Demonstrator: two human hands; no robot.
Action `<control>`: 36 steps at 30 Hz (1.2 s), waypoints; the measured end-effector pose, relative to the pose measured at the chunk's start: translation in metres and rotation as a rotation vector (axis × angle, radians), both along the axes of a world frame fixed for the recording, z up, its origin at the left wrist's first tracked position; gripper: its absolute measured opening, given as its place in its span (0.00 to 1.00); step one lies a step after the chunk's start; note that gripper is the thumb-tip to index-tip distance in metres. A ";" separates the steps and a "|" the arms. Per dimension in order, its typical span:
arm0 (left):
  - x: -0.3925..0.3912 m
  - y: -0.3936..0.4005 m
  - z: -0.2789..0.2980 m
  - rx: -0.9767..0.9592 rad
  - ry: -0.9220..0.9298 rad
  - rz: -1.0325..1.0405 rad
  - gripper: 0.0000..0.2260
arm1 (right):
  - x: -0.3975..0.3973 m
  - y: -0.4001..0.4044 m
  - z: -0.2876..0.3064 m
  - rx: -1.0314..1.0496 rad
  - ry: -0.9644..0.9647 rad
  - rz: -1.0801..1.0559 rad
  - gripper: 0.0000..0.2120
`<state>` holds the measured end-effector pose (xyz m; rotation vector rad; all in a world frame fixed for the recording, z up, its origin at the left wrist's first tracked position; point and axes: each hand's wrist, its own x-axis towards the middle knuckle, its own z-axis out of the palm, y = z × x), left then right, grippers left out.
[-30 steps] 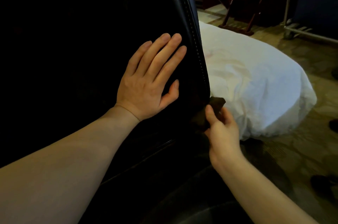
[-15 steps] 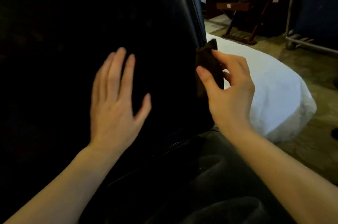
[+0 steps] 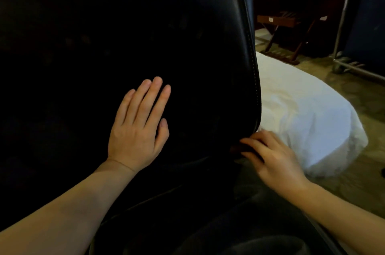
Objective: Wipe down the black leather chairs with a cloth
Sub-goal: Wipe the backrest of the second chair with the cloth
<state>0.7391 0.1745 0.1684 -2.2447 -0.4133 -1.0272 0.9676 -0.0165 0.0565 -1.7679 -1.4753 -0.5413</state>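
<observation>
**Cloth mostly hidden at chair's lower edge**

The dark cloth [image 3: 239,148] barely shows under the right hand [image 3: 275,161], whose fingers curl onto it at the black leather chair [image 3: 198,56] back's stitched edge; its orientation is unclear. The left hand [image 3: 137,129] lies flat, fingers straight, on the upright, shadowed back.

The scene is dimly lit, and most of the black leather chair back [image 3: 104,46] is lost in near-total shadow, with no surface detail recovered. A soft sheen is caught along its stitched right edge, which suggests light from the right. The white bundle of linen [image 3: 308,113] is the brightest area and is slightly washed out. The right hand [image 3: 275,159] is softened by motion blur, while the left hand [image 3: 139,127] is rendered sharper. Straight lines are bowed near the frame edges.
</observation>
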 end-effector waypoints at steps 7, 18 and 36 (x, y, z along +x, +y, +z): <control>-0.001 -0.003 -0.001 -0.007 -0.022 -0.025 0.25 | -0.030 0.017 0.067 0.343 0.075 0.028 0.15; -0.001 0.003 -0.003 -0.008 -0.022 -0.031 0.25 | -0.031 0.032 0.032 0.137 -0.272 0.172 0.15; -0.007 -0.022 0.007 -0.163 -0.057 -0.132 0.22 | -0.074 0.060 0.010 -0.057 -0.299 0.234 0.17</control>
